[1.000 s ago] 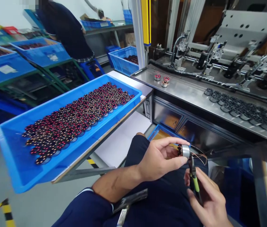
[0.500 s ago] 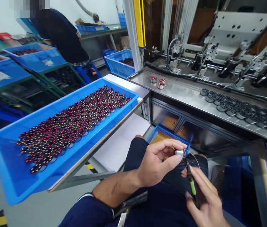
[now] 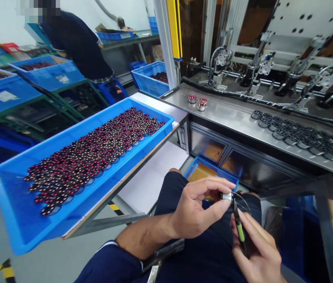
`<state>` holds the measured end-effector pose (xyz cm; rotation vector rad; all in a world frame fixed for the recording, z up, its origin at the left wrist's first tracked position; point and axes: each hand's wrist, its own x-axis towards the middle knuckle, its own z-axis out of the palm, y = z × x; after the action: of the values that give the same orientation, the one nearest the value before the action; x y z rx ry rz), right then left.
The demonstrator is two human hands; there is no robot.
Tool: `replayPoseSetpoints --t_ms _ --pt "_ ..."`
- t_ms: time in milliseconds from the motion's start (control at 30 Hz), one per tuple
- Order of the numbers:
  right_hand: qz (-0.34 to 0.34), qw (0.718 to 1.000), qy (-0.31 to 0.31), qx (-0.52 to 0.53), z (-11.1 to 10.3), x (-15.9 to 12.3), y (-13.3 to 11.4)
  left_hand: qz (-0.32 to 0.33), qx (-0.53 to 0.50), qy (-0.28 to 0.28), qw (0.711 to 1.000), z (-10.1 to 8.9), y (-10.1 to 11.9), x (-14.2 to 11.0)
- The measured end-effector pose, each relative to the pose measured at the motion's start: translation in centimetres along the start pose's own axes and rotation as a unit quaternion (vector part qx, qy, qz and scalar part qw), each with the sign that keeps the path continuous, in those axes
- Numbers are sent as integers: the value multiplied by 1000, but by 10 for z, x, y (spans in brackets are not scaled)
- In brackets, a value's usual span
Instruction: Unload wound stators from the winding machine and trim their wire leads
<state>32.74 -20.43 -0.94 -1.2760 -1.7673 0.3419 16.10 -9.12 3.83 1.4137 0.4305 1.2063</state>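
Note:
Above my lap, my left hand (image 3: 200, 208) pinches a small wound motor stator (image 3: 226, 196) with a silvery rim between thumb and fingers. Thin copper wire (image 3: 246, 204) loops out from its right side. My right hand (image 3: 259, 245) is closed around wire cutters (image 3: 240, 228) with black and green handles. Their jaws point up at the stator's right side, close to the wire; whether they touch it I cannot tell. On the left, a long blue tray (image 3: 10, 220) holds many wound stators (image 3: 96, 153) with red and copper-coloured coils.
Three wound stators (image 3: 201, 105) stand on the metal bench (image 3: 228, 116), with rows of black stator cores (image 3: 304, 135) farther right. Behind them is a winding machine (image 3: 260, 67). A person (image 3: 78, 43) sits at the back left near blue bins (image 3: 48, 74).
My left hand has turned the stator so its silvery rim faces differently. The cutters stay beside it, and the wire loop has shifted slightly. The whole view has moved a little.

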Motion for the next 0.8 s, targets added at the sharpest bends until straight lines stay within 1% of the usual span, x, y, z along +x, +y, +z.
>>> replayPoseSetpoints --t_ms 167,367,500,633,733,800 --pt "20 1000 14 -7 3 -1 0 27 14 1 1000 1 0 -1" --pt "23 1000 9 -7 4 4 -6 48 27 -5 998 4 2 0" --pt "16 1000 19 -10 2 5 -7 62 46 -18 997 4 2 0" --pt "13 1000 25 -3 0 4 -7 62 65 -27 996 3 1 0" --pt "58 998 23 25 -2 -1 -5 63 78 -33 994 1 -1 1" --pt "100 993 28 47 -4 -5 -4 85 94 -45 991 -2 -2 3"
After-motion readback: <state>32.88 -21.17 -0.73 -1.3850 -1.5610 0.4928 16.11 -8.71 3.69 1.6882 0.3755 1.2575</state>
